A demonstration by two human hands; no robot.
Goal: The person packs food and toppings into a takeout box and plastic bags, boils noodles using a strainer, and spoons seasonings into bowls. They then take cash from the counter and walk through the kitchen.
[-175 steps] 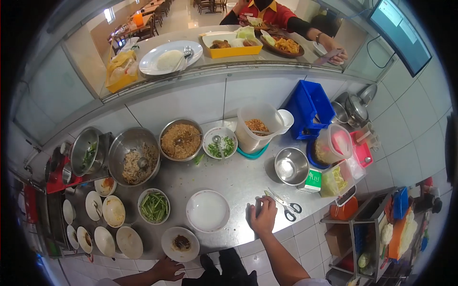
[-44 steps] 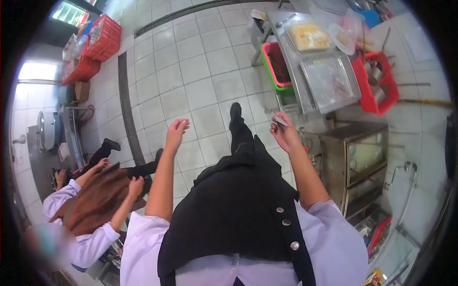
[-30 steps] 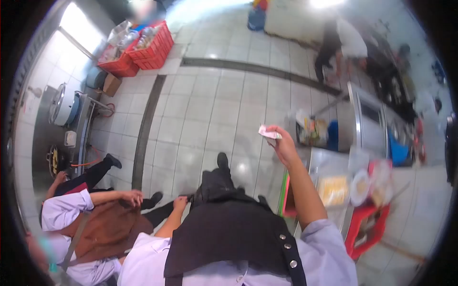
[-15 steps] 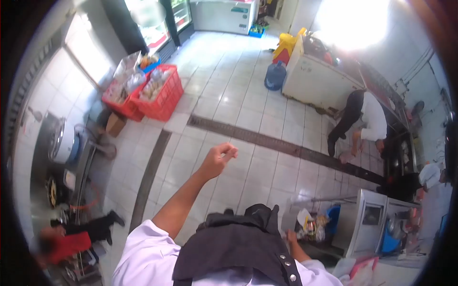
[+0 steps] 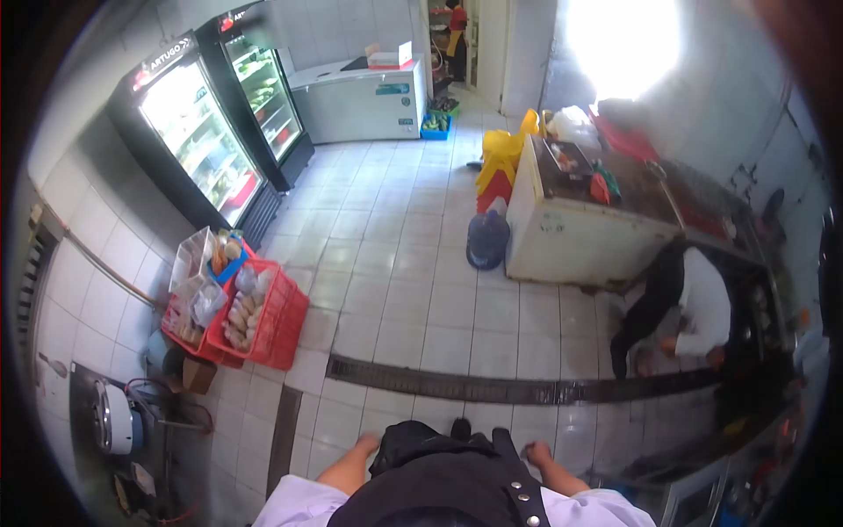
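Note:
My left hand (image 5: 369, 442) is low in the view, beside the left side of my dark apron (image 5: 430, 479). It is small and smeared, so its fingers cannot be made out. On the apron's other side hangs my right hand (image 5: 537, 453), its fingers curled. What it holds, if anything, is hidden. Both hands are over the tiled floor and touch no furniture. One of my dark shoes (image 5: 461, 428) shows between them.
A floor drain (image 5: 439, 384) crosses ahead. Red crates (image 5: 279, 321) and lit fridges (image 5: 198, 140) stand left, a chest freezer (image 5: 360, 105) at the back. A blue water jug (image 5: 488, 239) is beside a white counter (image 5: 553, 237). A person (image 5: 694, 303) bends down at the right.
The view has turned from the food counter to the kitchen floor and fridges. My left hand has dropped from in front to my side. The paper seen earlier in my right hand no longer shows.

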